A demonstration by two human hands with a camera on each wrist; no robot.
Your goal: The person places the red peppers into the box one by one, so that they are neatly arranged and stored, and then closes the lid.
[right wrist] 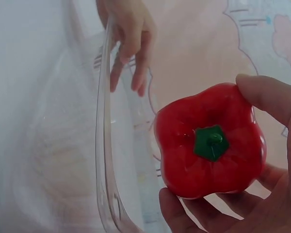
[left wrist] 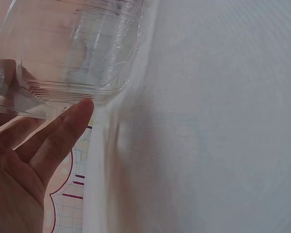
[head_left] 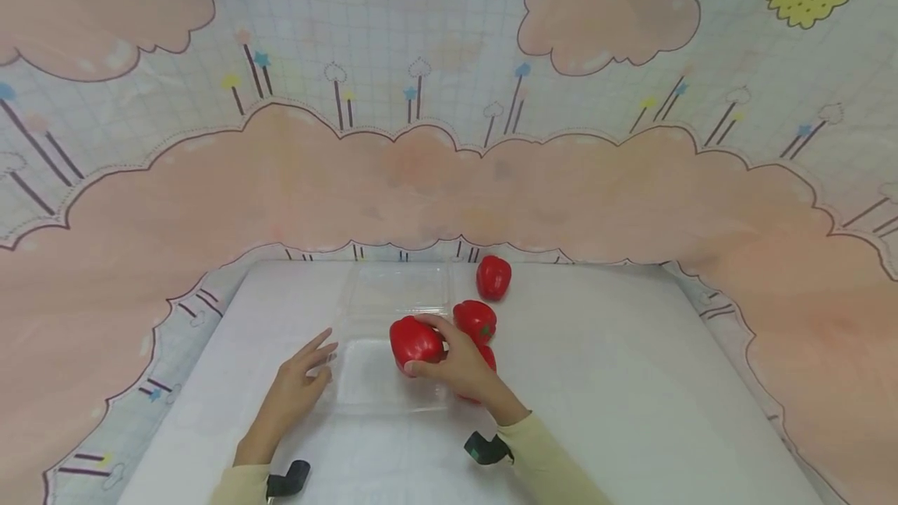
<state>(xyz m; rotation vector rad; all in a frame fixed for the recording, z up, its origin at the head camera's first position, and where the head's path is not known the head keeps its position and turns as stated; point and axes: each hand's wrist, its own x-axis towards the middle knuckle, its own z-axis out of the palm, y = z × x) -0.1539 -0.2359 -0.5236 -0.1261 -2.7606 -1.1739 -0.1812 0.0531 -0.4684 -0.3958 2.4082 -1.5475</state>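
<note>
My right hand (head_left: 463, 365) grips a glossy red bell pepper (head_left: 414, 341) over the clear plastic clamshell box (head_left: 365, 388). In the right wrist view the pepper's green stem (right wrist: 212, 141) faces the camera, with the thumb on one side and the other fingers round the far side. The box's rim (right wrist: 103, 145) runs upright beside it there. My left hand (head_left: 298, 388) is at the left side of the box, its fingers extended and fairly straight. From the left wrist, a fingertip (left wrist: 85, 108) shows right at the box wall.
Right of the box, red peppers stand in a rough row: one at the back (head_left: 494, 277), one nearer (head_left: 475, 321), and another partly hidden behind my right hand. The box's lid (head_left: 396, 287) lies opened toward the back. A patterned cloth (head_left: 421, 193) surrounds the white table (head_left: 617, 380).
</note>
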